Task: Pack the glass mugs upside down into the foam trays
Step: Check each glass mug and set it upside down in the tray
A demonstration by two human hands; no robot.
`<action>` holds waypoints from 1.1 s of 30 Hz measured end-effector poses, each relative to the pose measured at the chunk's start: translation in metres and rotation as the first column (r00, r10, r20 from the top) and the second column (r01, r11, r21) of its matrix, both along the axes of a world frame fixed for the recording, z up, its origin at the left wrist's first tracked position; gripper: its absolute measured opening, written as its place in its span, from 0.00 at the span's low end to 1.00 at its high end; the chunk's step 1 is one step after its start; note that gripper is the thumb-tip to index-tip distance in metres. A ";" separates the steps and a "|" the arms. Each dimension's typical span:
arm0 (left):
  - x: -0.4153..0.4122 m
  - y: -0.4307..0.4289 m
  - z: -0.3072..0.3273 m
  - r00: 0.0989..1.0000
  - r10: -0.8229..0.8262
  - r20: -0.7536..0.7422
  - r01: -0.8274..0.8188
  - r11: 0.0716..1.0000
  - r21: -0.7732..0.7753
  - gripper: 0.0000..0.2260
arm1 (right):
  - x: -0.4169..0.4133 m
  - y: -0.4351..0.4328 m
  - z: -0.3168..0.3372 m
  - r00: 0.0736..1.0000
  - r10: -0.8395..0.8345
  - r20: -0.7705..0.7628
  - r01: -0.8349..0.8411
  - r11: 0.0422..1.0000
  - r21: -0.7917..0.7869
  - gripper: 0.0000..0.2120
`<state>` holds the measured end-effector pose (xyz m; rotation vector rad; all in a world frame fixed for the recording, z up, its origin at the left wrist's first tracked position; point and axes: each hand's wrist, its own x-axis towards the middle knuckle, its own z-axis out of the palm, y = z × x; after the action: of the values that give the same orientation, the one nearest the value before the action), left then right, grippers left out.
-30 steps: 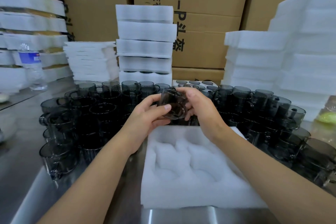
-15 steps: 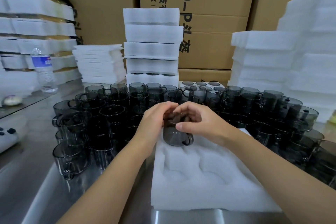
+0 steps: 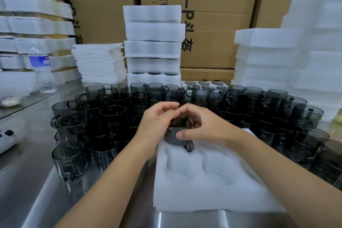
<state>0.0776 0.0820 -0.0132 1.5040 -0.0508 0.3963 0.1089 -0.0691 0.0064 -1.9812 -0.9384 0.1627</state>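
As left hand and right hand curl round it, mug touches tray.

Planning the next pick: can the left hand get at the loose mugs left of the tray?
Probably yes: the loose mugs stand right beside the left hand, nothing between; it must first release the glass mug.

- The glass mug is dark, see-through glass, smooth and shiny.
- The foam tray is white foam, soft-looking and not shiny.
- The table is grey metal, smooth and shiny.
- The cardboard boxes are brown and dull.
- The water bottle is clear plastic with a blue label.
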 end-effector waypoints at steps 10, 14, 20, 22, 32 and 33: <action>-0.004 -0.001 -0.005 0.998 -0.008 0.061 -0.018 0.908 0.418 0.11 | 0.000 -0.006 0.003 0.992 -0.032 0.124 0.067 0.953 -0.296 0.15; -0.006 0.000 -0.006 0.998 -0.019 0.056 -0.013 0.853 0.521 0.11 | 0.003 -0.011 0.002 0.996 -0.012 0.091 0.041 0.945 -0.325 0.14; -0.009 -0.001 -0.005 0.994 0.010 0.105 -0.074 0.776 0.626 0.08 | 0.006 -0.014 0.000 0.996 0.002 0.084 0.021 0.960 -0.278 0.13; -0.012 -0.001 -0.004 0.953 0.130 0.275 -0.293 0.632 0.717 0.04 | 0.006 -0.013 0.000 0.997 0.002 0.083 0.021 0.962 -0.272 0.14; -0.028 0.054 0.018 0.493 0.758 0.427 -0.688 0.040 0.724 0.13 | 0.008 -0.014 -0.002 0.997 -0.053 0.054 0.066 0.958 -0.278 0.21; -0.030 0.055 0.018 0.495 0.780 0.384 -0.655 0.045 0.754 0.13 | 0.008 -0.014 -0.002 0.997 -0.054 0.056 0.067 0.958 -0.278 0.21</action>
<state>0.0479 0.1367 0.0044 2.5194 0.8350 1.2665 0.1164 -0.0836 0.0042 -2.2812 -0.9240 0.2248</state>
